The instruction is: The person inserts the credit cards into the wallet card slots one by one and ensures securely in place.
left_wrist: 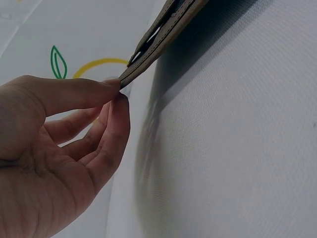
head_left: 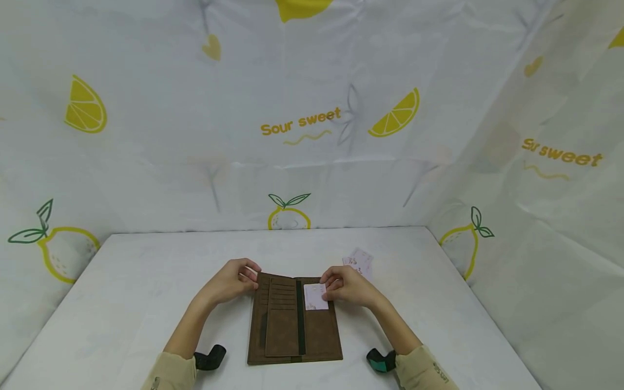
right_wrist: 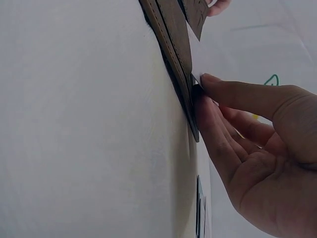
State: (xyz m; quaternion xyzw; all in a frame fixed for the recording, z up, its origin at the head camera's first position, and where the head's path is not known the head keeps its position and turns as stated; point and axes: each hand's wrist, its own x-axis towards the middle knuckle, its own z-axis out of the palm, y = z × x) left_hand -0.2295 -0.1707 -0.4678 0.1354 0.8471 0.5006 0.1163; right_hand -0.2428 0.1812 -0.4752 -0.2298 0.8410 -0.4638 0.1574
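Observation:
A brown bifold wallet [head_left: 320, 336] lies spread on the white table, with card slots on its left side and a dark band down the middle. My left hand [head_left: 233, 280] pinches its upper left corner; in the left wrist view the thumb [left_wrist: 84, 94] and fingertips meet on that edge, which is raised off the table. A small white card [head_left: 314, 297] with a faint print lies over the upper right panel. At the card's right edge, my right hand [head_left: 348, 286] pinches it between thumb and fingers. In the right wrist view the card [right_wrist: 196, 52] stands slightly away from the leather.
Several pale printed cards [head_left: 361, 261] lie overlapping on the table [head_left: 146, 292], behind my right hand. A white cloth with lemon prints [head_left: 312, 179] rises behind the table and along its right side. Dark wrist devices [head_left: 210, 358] sit by both sleeves.

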